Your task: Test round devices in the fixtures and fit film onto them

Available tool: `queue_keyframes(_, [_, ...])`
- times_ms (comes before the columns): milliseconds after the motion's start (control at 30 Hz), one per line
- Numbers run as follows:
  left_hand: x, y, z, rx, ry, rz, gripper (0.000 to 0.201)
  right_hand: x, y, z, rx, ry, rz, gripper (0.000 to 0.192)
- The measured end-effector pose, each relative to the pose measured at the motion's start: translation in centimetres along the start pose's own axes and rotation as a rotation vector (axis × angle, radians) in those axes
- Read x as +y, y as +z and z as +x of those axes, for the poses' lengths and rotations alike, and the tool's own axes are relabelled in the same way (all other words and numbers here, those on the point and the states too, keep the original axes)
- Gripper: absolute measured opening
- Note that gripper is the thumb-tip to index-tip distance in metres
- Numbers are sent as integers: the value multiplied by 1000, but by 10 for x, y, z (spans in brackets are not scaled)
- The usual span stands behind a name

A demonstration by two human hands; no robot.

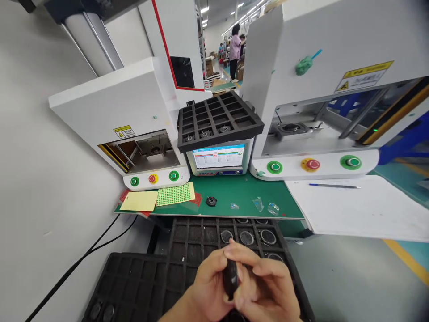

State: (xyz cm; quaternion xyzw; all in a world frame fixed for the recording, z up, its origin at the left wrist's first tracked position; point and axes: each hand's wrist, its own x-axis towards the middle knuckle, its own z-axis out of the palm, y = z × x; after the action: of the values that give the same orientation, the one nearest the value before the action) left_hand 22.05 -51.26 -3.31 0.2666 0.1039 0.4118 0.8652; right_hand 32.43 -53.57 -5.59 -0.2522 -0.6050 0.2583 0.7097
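Close to me, above a black foam tray (187, 250), both hands are closed around one dark watch case (230, 278), which is turned on its edge. My left hand (208, 284) grips it from the left, thumb and fingers against its side. My right hand (271, 286) wraps it from the right, with the fingertips over its top and face. Much of the case is hidden by the fingers. Just beyond the hands, several round watch cases (247, 238) sit in the tray's compartments. Another watch case (211, 201) lies face-down on the green bench (241, 188).
A second foam tray (134, 277) is at lower left. Two white press machines (110, 112) flank a monitor (219, 157) with a tilted tray (217, 114) on top. Green dot stickers (176, 193), clear film pieces (258, 204) and a pen (335, 186) on paper lie about. A person (235, 51) stands far off.
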Motion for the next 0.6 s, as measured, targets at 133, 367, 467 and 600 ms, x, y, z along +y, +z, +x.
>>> queue_keyframes(133, [12,-52,39,137,-27,873,72,64,-32,9,-41,231,-347,36])
queue_keyframes(367, [44,-155,98,488,91,1812,38,205,-104,67,-199,535,-778,31])
queue_keyframes(467, [44,-178,106,440,42,1992,33,229,-114,78,-295,601,-886,29])
queue_keyframes(600, [39,-192,108,384,-25,2149,30,244,-118,79,-408,644,-976,32])
